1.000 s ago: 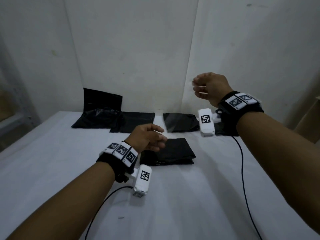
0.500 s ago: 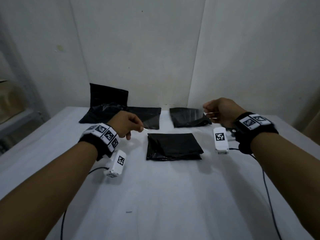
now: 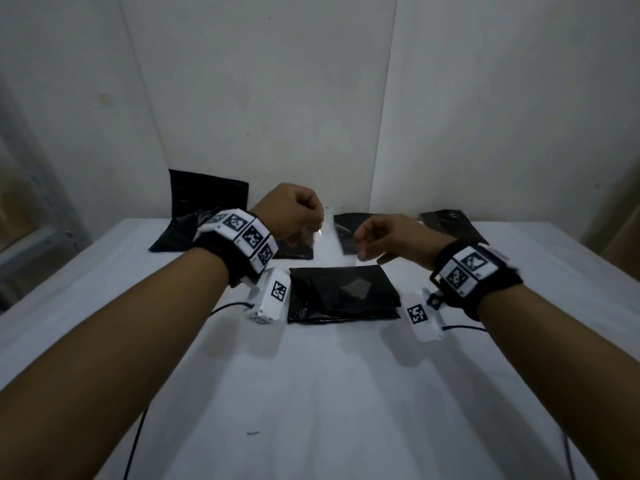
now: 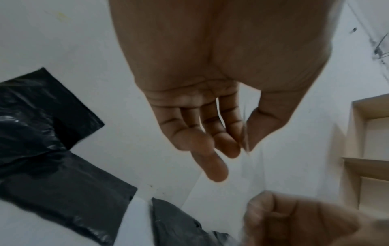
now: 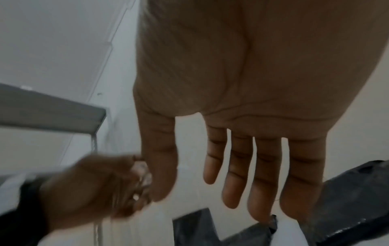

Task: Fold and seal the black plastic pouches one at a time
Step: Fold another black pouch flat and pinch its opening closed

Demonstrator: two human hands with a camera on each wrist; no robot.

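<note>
A folded black pouch point(image 3: 341, 294) lies flat on the white table point(image 3: 311, 393), just below both hands. My left hand point(image 3: 313, 233) hovers over its far left corner, and its thumb and forefinger pinch a thin clear strip point(image 4: 245, 133). That clear strip point(image 5: 143, 181) also shows blurred beside my right thumb. Over the pouch's far right corner, my right hand point(image 3: 367, 249) floats with its fingers point(image 5: 261, 174) straight and spread, gripping nothing. Whether the right thumb touches the strip is unclear. Neither hand touches the pouch.
More black pouches lie along the back wall: a crumpled pile point(image 3: 187, 230) with one leaning upright point(image 3: 207, 192), a flat one point(image 3: 346, 230) in the middle, another point(image 3: 446, 223) at the right. Wrist cables trail over the table. A shelf point(image 4: 370, 133) stands at the right.
Both hands have come together above the folded pouch: the left rose and moved right, the right moved left. The right hand's fingers have straightened out of a fist.
</note>
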